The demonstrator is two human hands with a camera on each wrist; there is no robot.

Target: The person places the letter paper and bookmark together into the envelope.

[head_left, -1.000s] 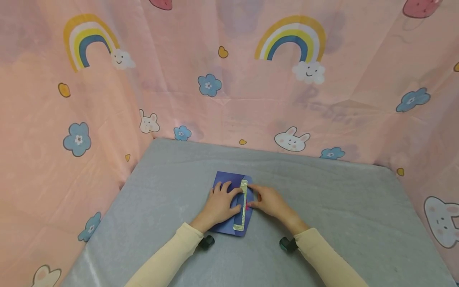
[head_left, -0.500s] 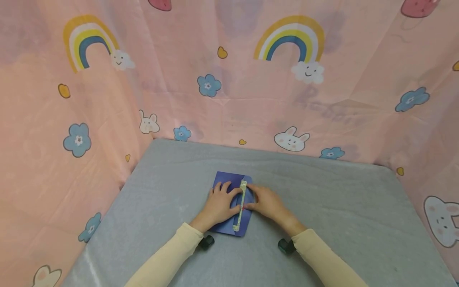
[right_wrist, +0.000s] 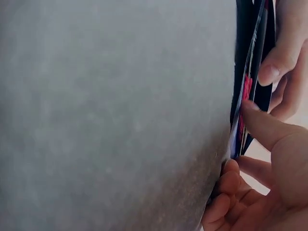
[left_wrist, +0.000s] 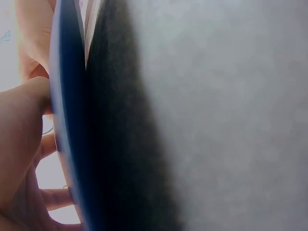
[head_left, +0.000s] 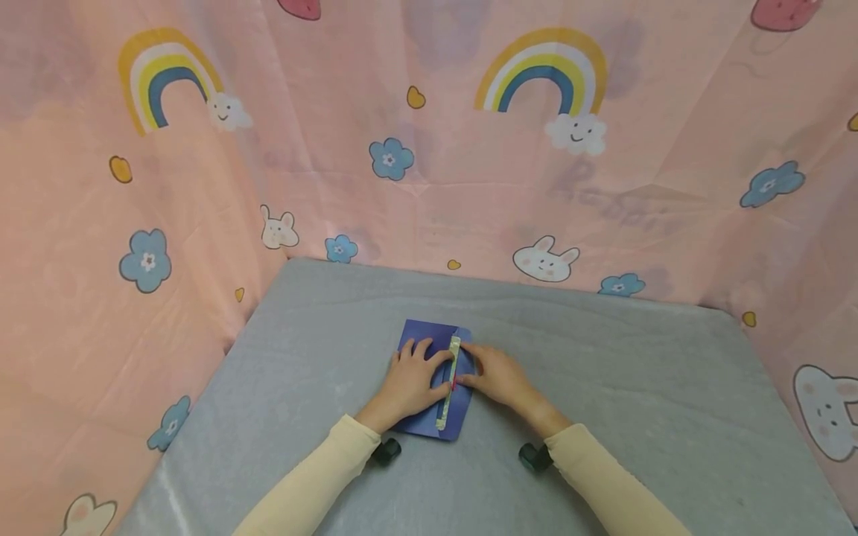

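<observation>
A blue-purple envelope [head_left: 422, 424] lies on the grey cloth, its flap [head_left: 462, 402] open to the right. From its mouth shows a narrow strip of a card [head_left: 455, 350] with a gold patterned border and a pink-red patch [right_wrist: 248, 86]. My left hand [head_left: 405, 383] rests on the envelope with fingers spread, thumb near the mouth. At the card's right edge, my right hand [head_left: 499, 378] touches with index finger and thumb held apart. In the right wrist view its thumb [right_wrist: 264, 126] presses at the red patch. Most of the card is hidden.
Grey cloth [head_left: 637, 402] covers the table around the envelope. A pink printed curtain [head_left: 429, 216] stands behind and along the sides. Dark wrist cameras [head_left: 535, 457] sit under both sleeves.
The card has slid left into the envelope, so a narrower strip of it shows. My right thumb has moved slightly left with it. The left hand has stayed in place.
</observation>
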